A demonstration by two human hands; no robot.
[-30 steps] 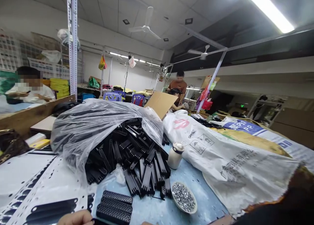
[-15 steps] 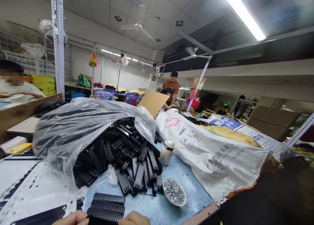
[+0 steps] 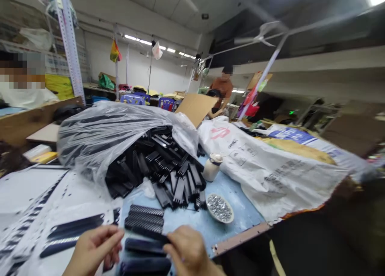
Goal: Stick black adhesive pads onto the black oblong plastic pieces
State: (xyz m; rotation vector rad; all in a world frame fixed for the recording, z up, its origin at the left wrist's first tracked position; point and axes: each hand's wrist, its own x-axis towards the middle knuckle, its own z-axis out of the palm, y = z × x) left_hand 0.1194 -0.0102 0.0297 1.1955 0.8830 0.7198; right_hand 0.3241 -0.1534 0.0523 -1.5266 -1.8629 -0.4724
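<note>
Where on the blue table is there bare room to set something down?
The table is bare between the bowl and sack, down to the near edge. A smaller patch lies between the stack, pile, bowl and right hand. It's crowded under the pile, and between the right and left hand, where black strips lie.

We look from one head-worn camera, forward and down across the blue-topped worktable (image 3: 246,207), our left hand (image 3: 94,248) and right hand (image 3: 191,250) close at the bottom, a ceiling fan (image 3: 261,37) far off above
</note>
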